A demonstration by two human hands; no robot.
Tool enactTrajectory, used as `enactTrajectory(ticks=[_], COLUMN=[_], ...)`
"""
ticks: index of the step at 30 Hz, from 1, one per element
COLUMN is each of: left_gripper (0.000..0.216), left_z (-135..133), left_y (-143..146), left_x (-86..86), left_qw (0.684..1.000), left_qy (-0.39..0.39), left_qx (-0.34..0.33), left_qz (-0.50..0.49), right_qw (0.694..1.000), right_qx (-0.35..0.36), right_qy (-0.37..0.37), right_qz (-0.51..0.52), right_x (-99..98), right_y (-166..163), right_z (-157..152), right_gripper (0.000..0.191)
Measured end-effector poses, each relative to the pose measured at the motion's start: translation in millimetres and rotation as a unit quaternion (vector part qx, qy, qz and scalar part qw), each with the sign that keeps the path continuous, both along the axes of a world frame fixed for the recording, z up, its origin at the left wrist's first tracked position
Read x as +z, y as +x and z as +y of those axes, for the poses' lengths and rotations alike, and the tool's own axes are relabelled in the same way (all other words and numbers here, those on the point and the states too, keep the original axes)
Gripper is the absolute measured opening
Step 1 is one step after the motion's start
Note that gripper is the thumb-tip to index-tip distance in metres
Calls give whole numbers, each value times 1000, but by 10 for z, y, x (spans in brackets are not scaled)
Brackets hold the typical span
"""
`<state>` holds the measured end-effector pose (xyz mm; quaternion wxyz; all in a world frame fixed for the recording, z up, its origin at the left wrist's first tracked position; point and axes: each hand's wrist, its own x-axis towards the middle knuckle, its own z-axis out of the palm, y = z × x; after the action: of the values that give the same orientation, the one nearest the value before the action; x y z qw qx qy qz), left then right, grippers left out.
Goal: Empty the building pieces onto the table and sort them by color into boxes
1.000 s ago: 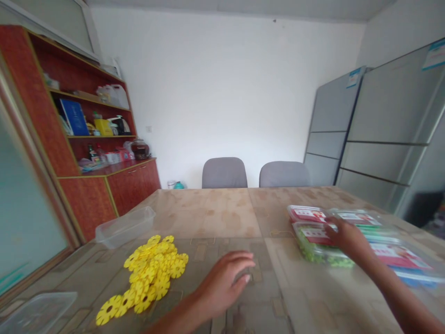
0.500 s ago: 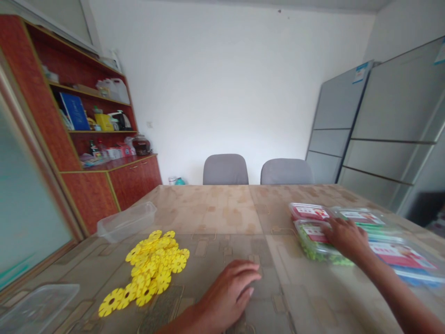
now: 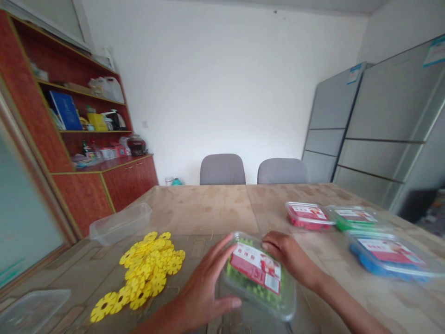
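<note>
A clear lidded box of light green pieces (image 3: pixel 259 278) with a red and white label sits tilted in front of me, held between both hands. My left hand (image 3: pixel 201 290) presses its left side, fingers curled along the edge and thumb under the near corner. My right hand (image 3: pixel 290 257) grips its far right corner. A pile of yellow flower-shaped discs (image 3: pixel 146 271) lies on the table (image 3: pixel 208 213) to the left of my left hand.
Three more lidded boxes lie at the right: red (image 3: pixel 308 215), dark green (image 3: pixel 358 218), blue (image 3: pixel 389 255). An empty clear tub (image 3: pixel 120 225) stands at the left, a clear lid (image 3: pixel 31 311) at the near left corner. Two grey chairs (image 3: pixel 253 170) stand behind the table.
My right hand has carried the light green box from the group at the right to the middle of the table. My left hand has risen off the table and closed on its left side.
</note>
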<state>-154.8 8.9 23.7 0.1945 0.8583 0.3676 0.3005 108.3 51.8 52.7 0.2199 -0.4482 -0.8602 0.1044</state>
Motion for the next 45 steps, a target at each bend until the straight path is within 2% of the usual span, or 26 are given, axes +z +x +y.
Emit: enactTrajectory(ticks=[2,4,8,11,13,15,22,24,27,30,32,36,40,42,45], left_gripper=[85,89,98,109,105,97,96,95,87,78,76,75,87,91,84], left_z=[-117,-248,-402,-402,-391,-389,-367,-366,-400,-446,-466,-477,-474,-474,-478], left_y=[-161,-293,-401,-375,-343,-326,-442,-451,-397,-303,-247,-179,-152,-146,-138], left_x=[68,99,-17,-171,-244,-295,-505,-487,-327,-137,-70,-125,-239,-202,-3], left_qw=[999,997,993,974,961,959,981,982,980,972,959,918,895,886,882], left_qy=[-11,-35,-112,-207,-247,-249,-171,-166,-173,-215,-255,-333,-361,-373,-384], left_qx=[17,25,32,33,12,2,85,90,94,77,62,13,-7,-16,-43], left_qz=[38,60,7,-83,-123,-132,-37,-19,-18,-54,-104,-216,-263,-276,-270], right_qw=[995,988,982,980,979,977,958,944,919,890,878,879,892,909,949], right_qx=[79,118,139,139,130,130,180,183,167,131,115,98,86,88,108], right_qy=[-31,-62,-94,-109,-120,-137,-195,-240,-310,-373,-393,-381,-341,-294,-171], right_qz=[54,75,87,97,100,101,110,131,175,227,249,268,284,282,243], right_x=[-1,-4,7,19,24,36,138,132,75,11,-14,-42,-35,-13,29], right_y=[-83,-146,-242,-267,-273,-290,-558,-683,-864,-984,-1018,-1023,-1004,-995,-990], right_z=[-50,-88,-152,-199,-223,-234,-131,-72,5,53,73,94,67,40,2], right_gripper=[42,45,46,43,40,38,46,49,50,41,32,25,20,21,24])
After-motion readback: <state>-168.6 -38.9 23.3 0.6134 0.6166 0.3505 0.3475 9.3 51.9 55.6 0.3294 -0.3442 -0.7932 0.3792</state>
